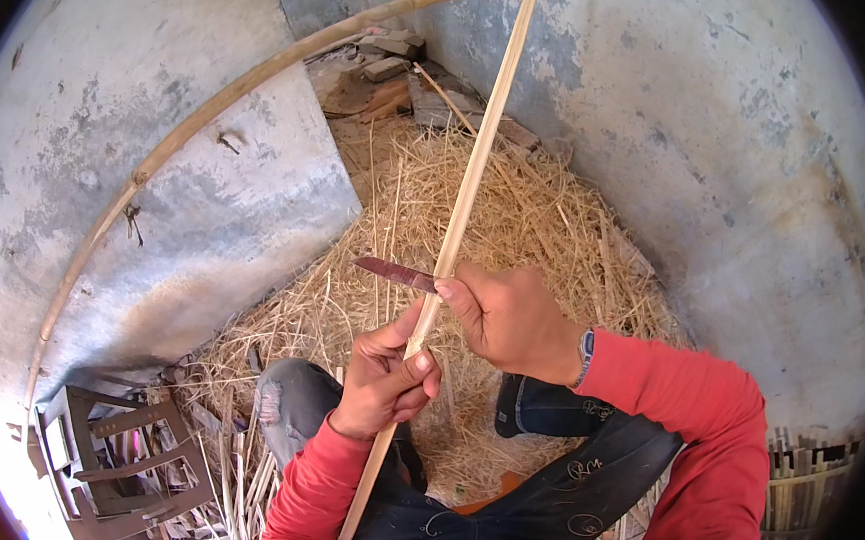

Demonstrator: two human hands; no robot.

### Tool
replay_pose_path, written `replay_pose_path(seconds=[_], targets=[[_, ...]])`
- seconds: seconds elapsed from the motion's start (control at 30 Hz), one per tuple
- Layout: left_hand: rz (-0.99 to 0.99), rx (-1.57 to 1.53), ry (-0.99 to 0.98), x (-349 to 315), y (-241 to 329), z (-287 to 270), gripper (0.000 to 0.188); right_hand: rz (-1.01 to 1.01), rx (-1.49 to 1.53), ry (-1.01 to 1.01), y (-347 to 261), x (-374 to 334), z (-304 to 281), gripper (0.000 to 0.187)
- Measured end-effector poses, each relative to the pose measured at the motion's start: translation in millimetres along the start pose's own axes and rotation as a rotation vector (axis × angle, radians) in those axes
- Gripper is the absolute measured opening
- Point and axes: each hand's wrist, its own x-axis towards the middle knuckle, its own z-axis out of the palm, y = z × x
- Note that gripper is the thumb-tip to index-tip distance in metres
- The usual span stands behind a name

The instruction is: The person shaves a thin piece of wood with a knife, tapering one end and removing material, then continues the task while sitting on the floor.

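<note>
A long, pale split bamboo strip [476,172] runs slantwise from my lap up to the far wall. Low on the strip, my left hand [388,378] is closed around it, the thumb lying along its face. Just above, my right hand [516,314] grips a knife, its handle hidden in the fist. The reddish-brown knife blade [396,273] points left and crosses the strip, touching or nearly touching it beside my right thumb.
A bent bamboo pole [230,96] arches across the walls. Shavings [550,222] heap on the floor, with bricks [388,57] behind. At the left stands a broken dark frame [136,471] beside loose strips [238,494]. A slatted basket-like thing [808,479] sits at the lower right.
</note>
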Motion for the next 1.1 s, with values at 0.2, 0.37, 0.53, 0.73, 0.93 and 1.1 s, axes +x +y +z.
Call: replay_pose_path(seconds=[0.2, 0.37, 0.53, 0.73, 0.93, 1.1], targets=[[-0.007, -0.044, 0.004, -4.6, -1.7, -2.2, 0.058, 0.007, 0.112, -0.039, -13.6, -13.5, 14.8, 0.036], [0.018, 0.013, 0.010, -6.5, 2.2, 1.9, 0.063, 0.086, 0.339, -0.112, -24.0, -13.7, 16.1, 0.038], [0.113, 0.118, 0.035, -3.9, 3.8, -1.3, 0.064, 0.474, 0.745, -0.342, -10.5, -7.7, 4.1, 0.038], [0.243, 0.201, 0.086, 2.2, -6.4, -2.5, 0.060, 0.335, 0.572, -0.272, -18.8, 5.0, -17.1, 0.028], [0.355, 0.326, 0.117, 9.0, -20.7, -3.2, 0.050, 0.293, 0.611, -0.349, -12.4, 4.6, -8.2, 0.022], [-0.023, 0.181, 0.065, -0.2, 5.5, 2.1, 0.038, 0.105, 0.455, -0.334, 4.2, 2.6, -8.1, 0.011]])
